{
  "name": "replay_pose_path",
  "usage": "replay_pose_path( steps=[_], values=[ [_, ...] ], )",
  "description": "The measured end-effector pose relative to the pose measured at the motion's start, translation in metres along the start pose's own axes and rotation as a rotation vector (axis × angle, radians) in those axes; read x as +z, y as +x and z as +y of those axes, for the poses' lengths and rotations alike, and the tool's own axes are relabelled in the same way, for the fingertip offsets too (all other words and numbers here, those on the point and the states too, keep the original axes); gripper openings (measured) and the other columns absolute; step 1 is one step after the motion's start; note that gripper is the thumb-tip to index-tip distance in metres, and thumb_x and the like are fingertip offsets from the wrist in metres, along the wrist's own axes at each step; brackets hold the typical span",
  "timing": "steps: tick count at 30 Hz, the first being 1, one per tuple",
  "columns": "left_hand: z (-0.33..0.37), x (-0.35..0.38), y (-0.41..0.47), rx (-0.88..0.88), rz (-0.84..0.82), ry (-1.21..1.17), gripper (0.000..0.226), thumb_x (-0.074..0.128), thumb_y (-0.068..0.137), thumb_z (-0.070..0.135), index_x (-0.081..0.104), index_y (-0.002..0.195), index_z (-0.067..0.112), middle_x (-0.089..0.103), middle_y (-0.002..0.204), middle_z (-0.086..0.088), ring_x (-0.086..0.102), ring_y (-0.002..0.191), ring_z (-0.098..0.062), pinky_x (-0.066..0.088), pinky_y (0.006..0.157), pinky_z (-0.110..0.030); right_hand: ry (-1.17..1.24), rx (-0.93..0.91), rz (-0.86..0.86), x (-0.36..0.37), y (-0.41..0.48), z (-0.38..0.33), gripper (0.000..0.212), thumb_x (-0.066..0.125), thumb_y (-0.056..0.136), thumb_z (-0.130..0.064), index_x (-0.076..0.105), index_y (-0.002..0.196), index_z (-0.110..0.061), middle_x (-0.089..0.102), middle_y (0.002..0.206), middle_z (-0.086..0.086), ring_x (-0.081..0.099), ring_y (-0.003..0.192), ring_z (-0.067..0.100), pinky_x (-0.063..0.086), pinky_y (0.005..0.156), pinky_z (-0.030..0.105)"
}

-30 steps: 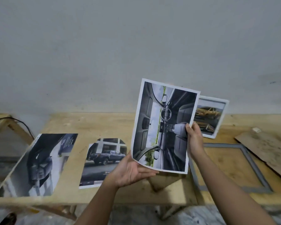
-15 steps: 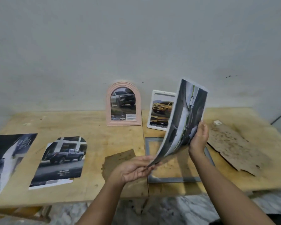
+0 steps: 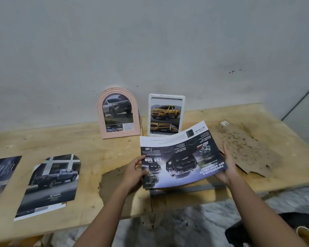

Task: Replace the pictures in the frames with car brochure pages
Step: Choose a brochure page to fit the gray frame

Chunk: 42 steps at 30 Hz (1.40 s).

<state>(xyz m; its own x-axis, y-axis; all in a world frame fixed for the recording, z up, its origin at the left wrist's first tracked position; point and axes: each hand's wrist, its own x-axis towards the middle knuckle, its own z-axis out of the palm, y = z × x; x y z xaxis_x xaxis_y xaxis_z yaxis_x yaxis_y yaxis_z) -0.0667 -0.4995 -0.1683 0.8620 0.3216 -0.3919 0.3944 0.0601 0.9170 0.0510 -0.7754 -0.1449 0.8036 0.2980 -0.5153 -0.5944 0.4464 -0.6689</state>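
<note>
The brochure page (image 3: 182,157) is being held crosswise, print upside-down, ends pinched by left hand (image 3: 134,172) and right hand (image 3: 227,168), before pink frame (image 3: 100,116) and white frame (image 3: 166,95).

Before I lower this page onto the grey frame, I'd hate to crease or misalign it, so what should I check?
1. Page held at both edges: left hand pinches and right hand supports the brochure page: ok.
2. Page free of creases: slightly bowed, none seen: ok.
3. Page squared with the grey frame: frame mostly hidden beneath: cannot tell.
4. Page fits the opening: cannot tell.
5. Brown board at hand, just right of the page: ok.
</note>
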Motion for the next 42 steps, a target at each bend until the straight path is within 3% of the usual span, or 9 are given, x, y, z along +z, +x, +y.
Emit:
replay_pose_path(
  steps=[2, 6, 10, 12, 14, 17, 21, 35, 42],
  values=[
    [-0.006, 0.008, -0.001, 0.016, 0.023, 0.052, 0.054, 0.058, 0.083, -0.012, 0.049, 0.13, 0.013, 0.058, 0.117, -0.007, 0.062, 0.085, -0.014, 0.055, 0.066, -0.018, -0.051, 0.025, 0.006, -0.021, 0.002, -0.002, 0.06, 0.041, 0.088, -0.06, 0.063, 0.112, -0.009, 0.07, 0.107, 0.016, 0.069, 0.092, 0.033, 0.059, 0.071, 0.043],
    [-0.021, 0.022, 0.0, -0.02, 0.029, 0.143, 0.053, 0.058, 0.085, -0.008, 0.046, 0.133, 0.013, 0.055, 0.109, 0.001, 0.056, 0.084, -0.005, 0.052, 0.062, -0.016, -0.552, 0.003, 0.211, -0.048, 0.011, 0.004, 0.035, 0.064, 0.084, -0.021, 0.061, 0.113, -0.001, 0.07, 0.092, 0.016, 0.065, 0.074, 0.028, 0.053, 0.06, 0.032],
    [-0.037, 0.038, 0.003, -0.001, 0.017, 0.374, 0.06, 0.067, 0.081, 0.001, 0.042, 0.135, 0.008, 0.047, 0.125, -0.009, 0.052, 0.103, -0.017, 0.048, 0.089, -0.025, -0.841, -0.13, 0.483, -0.061, 0.018, 0.007, 0.016, 0.065, 0.081, 0.0, 0.06, 0.095, -0.006, 0.067, 0.099, 0.018, 0.063, 0.084, 0.033, 0.049, 0.069, 0.037],
    [-0.042, 0.045, 0.002, 0.068, 0.094, 0.569, 0.061, 0.068, 0.08, 0.011, 0.041, 0.135, 0.011, 0.037, 0.131, -0.008, 0.043, 0.115, -0.017, 0.038, 0.1, -0.025, -0.981, -0.219, 0.503, -0.062, 0.016, 0.01, 0.025, 0.062, 0.08, 0.005, 0.059, 0.103, -0.004, 0.063, 0.103, 0.017, 0.061, 0.095, 0.034, 0.046, 0.072, 0.034],
    [-0.047, 0.05, 0.001, 0.184, 0.131, 0.761, 0.065, 0.068, 0.082, 0.023, 0.038, 0.139, 0.009, 0.03, 0.143, -0.009, 0.031, 0.132, -0.023, 0.026, 0.11, -0.028, -1.259, -0.344, 0.519, -0.065, 0.013, 0.016, 0.039, 0.063, 0.079, 0.001, 0.056, 0.118, -0.004, 0.059, 0.115, 0.016, 0.055, 0.108, 0.033, 0.045, 0.087, 0.037],
    [-0.051, 0.062, 0.001, 0.35, -0.006, 0.963, 0.068, 0.059, 0.089, 0.038, 0.032, 0.144, 0.008, 0.02, 0.154, -0.011, 0.016, 0.143, -0.024, 0.009, 0.114, -0.024, -1.55, -0.474, 0.348, -0.066, 0.012, 0.026, 0.041, 0.064, 0.083, -0.012, 0.054, 0.123, -0.009, 0.052, 0.126, 0.011, 0.048, 0.114, 0.026, 0.04, 0.096, 0.035],
    [-0.059, 0.077, 0.006, 0.293, -0.161, 1.16, 0.071, 0.045, 0.092, 0.05, 0.019, 0.149, 0.017, 0.002, 0.158, -0.009, -0.001, 0.146, -0.026, 0.009, 0.116, -0.033, -1.76, -0.287, 0.072, -0.063, 0.018, 0.048, 0.059, 0.058, 0.089, -0.034, 0.037, 0.142, -0.019, 0.027, 0.151, 0.0, 0.022, 0.14, 0.02, 0.026, 0.112, 0.034],
    [-0.059, 0.073, 0.022, 0.239, -0.198, 1.236, 0.073, 0.034, 0.093, 0.056, 0.002, 0.15, 0.024, -0.012, 0.158, -0.002, -0.014, 0.144, -0.022, -0.002, 0.116, -0.035, -1.76, -0.191, 0.149, -0.043, 0.029, 0.061, 0.069, 0.067, 0.081, -0.045, 0.036, 0.138, -0.023, 0.018, 0.154, -0.001, 0.009, 0.144, 0.025, 0.024, 0.115, 0.044],
    [-0.054, 0.069, 0.024, 0.23, -0.206, 1.196, 0.073, 0.037, 0.093, 0.055, 0.004, 0.15, 0.024, -0.01, 0.158, -0.001, -0.013, 0.144, -0.02, 0.0, 0.117, -0.034, -1.826, -0.161, 0.218, -0.032, 0.033, 0.055, 0.077, 0.07, 0.073, -0.054, 0.036, 0.135, -0.024, 0.025, 0.148, 0.0, 0.022, 0.136, 0.024, 0.035, 0.107, 0.04]
  ],
)
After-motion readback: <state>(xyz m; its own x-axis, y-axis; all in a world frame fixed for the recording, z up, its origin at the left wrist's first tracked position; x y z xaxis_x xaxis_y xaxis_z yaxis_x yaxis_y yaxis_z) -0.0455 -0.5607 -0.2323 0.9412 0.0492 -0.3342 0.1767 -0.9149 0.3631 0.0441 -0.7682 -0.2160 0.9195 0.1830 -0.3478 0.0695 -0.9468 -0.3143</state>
